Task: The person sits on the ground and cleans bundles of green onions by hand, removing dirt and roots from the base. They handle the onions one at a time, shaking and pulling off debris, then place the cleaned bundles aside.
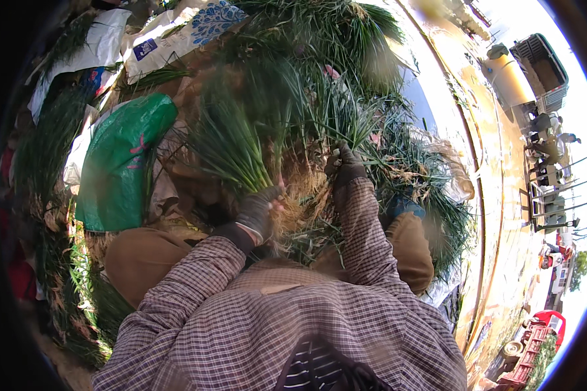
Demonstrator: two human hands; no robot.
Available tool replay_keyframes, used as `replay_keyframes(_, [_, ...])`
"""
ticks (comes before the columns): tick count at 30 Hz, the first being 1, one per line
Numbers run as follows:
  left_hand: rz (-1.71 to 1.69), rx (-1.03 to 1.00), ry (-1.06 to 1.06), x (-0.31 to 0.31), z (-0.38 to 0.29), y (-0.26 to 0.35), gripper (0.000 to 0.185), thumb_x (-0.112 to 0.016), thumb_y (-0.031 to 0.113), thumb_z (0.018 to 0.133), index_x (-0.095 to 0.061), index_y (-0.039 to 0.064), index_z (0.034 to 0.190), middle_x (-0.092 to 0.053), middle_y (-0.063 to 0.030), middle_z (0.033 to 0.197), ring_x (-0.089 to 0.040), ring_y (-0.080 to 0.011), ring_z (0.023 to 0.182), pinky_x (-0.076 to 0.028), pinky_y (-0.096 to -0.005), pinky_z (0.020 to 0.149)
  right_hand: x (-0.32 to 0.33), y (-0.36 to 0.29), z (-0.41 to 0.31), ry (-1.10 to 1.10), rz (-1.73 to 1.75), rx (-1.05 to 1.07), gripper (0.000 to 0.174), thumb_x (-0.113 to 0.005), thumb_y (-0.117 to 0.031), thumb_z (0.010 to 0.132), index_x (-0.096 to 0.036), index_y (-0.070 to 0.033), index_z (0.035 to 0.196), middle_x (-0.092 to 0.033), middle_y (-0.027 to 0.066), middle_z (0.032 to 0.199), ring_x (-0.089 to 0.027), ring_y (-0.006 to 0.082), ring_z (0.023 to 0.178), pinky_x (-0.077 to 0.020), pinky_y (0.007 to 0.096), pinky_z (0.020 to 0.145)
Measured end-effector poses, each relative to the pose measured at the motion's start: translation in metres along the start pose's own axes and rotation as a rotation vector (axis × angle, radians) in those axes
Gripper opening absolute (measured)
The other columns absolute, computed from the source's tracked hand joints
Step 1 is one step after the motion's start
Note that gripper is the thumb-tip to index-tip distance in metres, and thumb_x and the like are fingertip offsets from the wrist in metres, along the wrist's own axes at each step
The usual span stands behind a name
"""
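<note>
My left hand (259, 212), in a dark glove, is closed around the lower stalks of a bunch of green onions (247, 166). Their leaves fan up and to the left, and pale stringy roots (293, 215) hang beside the fist. Further right, my gloved right hand (346, 163) has its fingers curled on some green onion leaves (354, 129); how many it grips is hidden. Between both hands, more green onions stand with their roots (310, 178) towards me. Loose trimmed leaves (318, 239) lie below, between my knees.
A green plastic sack (127, 161) lies left, near white printed sacks (171, 41). Large heaps of green onions (318, 34) rise ahead, with another pile (411, 156) at right. Beyond a paved strip (499, 205) are several people (548, 141), a truck (543, 68) and a red loaded cart (528, 352).
</note>
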State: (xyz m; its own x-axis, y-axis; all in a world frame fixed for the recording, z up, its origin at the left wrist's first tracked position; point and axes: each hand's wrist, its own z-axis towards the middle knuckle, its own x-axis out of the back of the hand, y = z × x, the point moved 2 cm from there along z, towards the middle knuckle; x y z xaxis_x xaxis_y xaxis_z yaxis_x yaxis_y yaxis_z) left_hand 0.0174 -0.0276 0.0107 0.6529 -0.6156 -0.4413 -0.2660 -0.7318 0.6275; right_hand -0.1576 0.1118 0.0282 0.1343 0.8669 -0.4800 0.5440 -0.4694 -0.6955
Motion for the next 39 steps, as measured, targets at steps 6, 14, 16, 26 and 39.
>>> replay_keyframes(6, [0.325, -0.152, -0.078, -0.012, -0.007, -0.015, 0.017, -0.067, 0.019, 0.081, -0.063, 0.003, 0.077, -0.055, -0.0041, 0.059, -0.052, -0.0150, 0.052, -0.044, -0.0268, 0.050, -0.041, 0.060, 0.012, -0.304, -1.174, 0.242, 0.047, -0.066, -0.031, 0.085, -0.051, -0.002, 0.120, -0.063, 0.0110, 0.107, -0.058, 0.0244, 0.097, -0.0463, 0.0318, 0.085])
replay_keyframes(14, [0.070, 0.052, -0.037, -0.001, 0.006, -0.021, 0.018, -0.068, 0.021, 0.079, -0.060, 0.005, 0.073, -0.051, -0.0021, 0.058, -0.049, -0.0140, 0.051, -0.040, -0.0255, 0.049, -0.024, 0.044, -0.013, -0.506, -1.272, 0.448, 0.021, -0.052, -0.009, 0.090, -0.057, -0.004, 0.110, -0.063, 0.0101, 0.099, -0.058, 0.0172, 0.091, -0.0462, 0.0296, 0.079])
replay_keyframes(16, [0.104, 0.002, -0.057, 0.001, 0.007, -0.015, 0.018, -0.070, 0.021, 0.077, -0.060, 0.007, 0.074, -0.053, -0.0013, 0.061, -0.051, -0.0120, 0.056, -0.041, -0.0226, 0.053, -0.013, -0.003, -0.024, -0.383, -0.519, 0.412, 0.022, -0.056, -0.009, 0.090, -0.057, -0.002, 0.111, -0.062, 0.0062, 0.098, -0.057, 0.0140, 0.089, -0.0464, 0.0263, 0.078])
replay_keyframes(26, [0.096, -0.055, -0.381, 0.016, 0.014, -0.011, 0.018, -0.070, 0.028, 0.081, -0.062, 0.013, 0.078, -0.050, 0.0081, 0.053, -0.047, -0.0068, 0.041, -0.041, -0.0192, 0.036, 0.080, -0.161, -0.029, 0.525, -1.162, 0.827, 0.036, -0.059, -0.031, 0.088, -0.058, -0.004, 0.110, -0.064, 0.0053, 0.086, -0.058, 0.0139, 0.074, -0.0483, 0.0272, 0.068])
replay_keyframes(39, [0.086, -0.064, 0.001, 0.030, -0.010, -0.008, 0.016, -0.071, 0.019, 0.077, -0.061, 0.008, 0.084, -0.051, 0.0035, 0.062, -0.044, -0.0068, 0.048, -0.039, -0.0202, 0.046, -0.013, 0.078, -0.032, -0.809, -0.343, -0.141, 0.054, -0.068, -0.026, 0.084, -0.047, -0.004, 0.129, -0.061, 0.0067, 0.110, -0.057, 0.0149, 0.098, -0.0479, 0.0325, 0.088])
